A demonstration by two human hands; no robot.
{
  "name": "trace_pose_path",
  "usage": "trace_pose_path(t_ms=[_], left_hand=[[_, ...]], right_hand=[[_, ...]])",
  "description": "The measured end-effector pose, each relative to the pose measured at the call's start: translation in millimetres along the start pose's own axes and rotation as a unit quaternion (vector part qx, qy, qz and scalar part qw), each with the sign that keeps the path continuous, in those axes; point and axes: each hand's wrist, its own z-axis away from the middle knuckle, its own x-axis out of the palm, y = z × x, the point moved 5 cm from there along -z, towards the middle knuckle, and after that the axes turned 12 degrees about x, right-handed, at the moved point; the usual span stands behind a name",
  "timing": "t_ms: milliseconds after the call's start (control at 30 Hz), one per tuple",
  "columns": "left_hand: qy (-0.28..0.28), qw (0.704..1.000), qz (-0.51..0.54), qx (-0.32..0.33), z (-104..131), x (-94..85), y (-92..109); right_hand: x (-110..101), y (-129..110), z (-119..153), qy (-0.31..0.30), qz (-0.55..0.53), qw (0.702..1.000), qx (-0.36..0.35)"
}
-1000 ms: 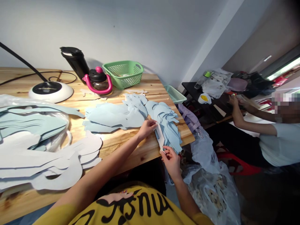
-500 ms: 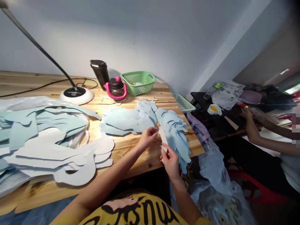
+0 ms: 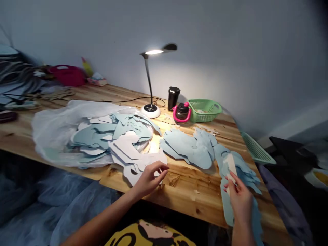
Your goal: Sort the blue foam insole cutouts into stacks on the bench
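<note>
Our left hand (image 3: 151, 177) has let go and moved over to the white sheets (image 3: 128, 145), fingers slightly parted, empty. That leaves our right hand (image 3: 238, 194) alone pinching the strip (image 3: 231, 164) over the blue sheets (image 3: 244, 167).

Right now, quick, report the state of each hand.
Left hand: open, loosely curled beside the white cutouts, nothing seen in it.
Right hand: closed on a white strip.

Wooden table (image 3: 184, 193): lamp (image 3: 150, 111), tumbler (image 3: 173, 99), jug (image 3: 182, 110), basket (image 3: 205, 118) toward back; blue cutouts (image 3: 188, 147) toward right; white cutouts (image 3: 139, 160), plastic bag (image 3: 51, 126) left.
</note>
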Motion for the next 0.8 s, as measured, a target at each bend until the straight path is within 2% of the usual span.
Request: trace_pose_path(t_ms=[100, 167, 267, 367, 433, 533, 667, 800], left_hand=[[0.096, 0.992, -0.082, -0.019, 20.0, -56.7, -11.2], [0.145, 0.980, -0.130, -0.032, 29.1, -88.4, -19.8], [0.180, 0.965, -0.187, -0.039, 34.2, -119.1, -30.7], [0.180, 0.960, -0.213, -0.033, 33.8, -129.8, -38.9], [0.175, 0.960, -0.214, -0.036, 34.9, -130.6, -43.7], [0.171, 0.962, -0.206, -0.054, 40.8, -130.3, -49.5], [0.168, 0.961, -0.212, -0.056, 51.3, -134.2, -52.2], [0.171, 0.952, -0.245, -0.063, 60.7, -144.9, -57.5]], right_hand=[[5.6, 7.3, 9.4, 0.009, -0.015, 1.000, -0.007], [17.6, 1.1, 9.4, 0.008, -0.059, 0.998, -0.010], [48.8, -26.3, -8.4, -0.013, -0.159, 0.987, 0.003], [91.9, -66.7, -39.9, -0.053, -0.218, 0.974, 0.029], [124.0, -92.1, -60.9, -0.090, -0.213, 0.971, 0.055], [165.8, -121.8, -85.5, -0.114, -0.194, 0.973, 0.055], [211.2, -140.4, -99.5, -0.170, -0.155, 0.973, 0.038], [242.1, -144.0, -86.5, -0.243, -0.097, 0.965, 0.008]])
